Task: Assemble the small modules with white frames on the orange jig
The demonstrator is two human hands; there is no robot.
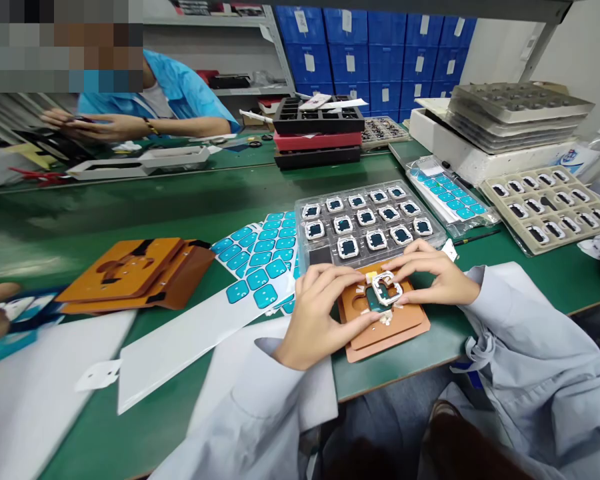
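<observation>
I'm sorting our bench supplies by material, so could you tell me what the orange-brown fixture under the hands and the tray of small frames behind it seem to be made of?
The orange-brown fixture looks like matte phenolic or fibre board: opaque, flat, with cleanly cut recesses. The tray seems thin clear moulded plastic: glossy, see-through, with formed pockets.

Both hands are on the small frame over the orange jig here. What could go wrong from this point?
1. The frame is pinched only at its edges by the left hand and right hand; it could seat crooked on the jig.
2. Small white scraps lie on the jig beside the frame and might get trapped under it.
3. The parts tray sits right behind the fingers; a knuckle could nudge it.
</observation>
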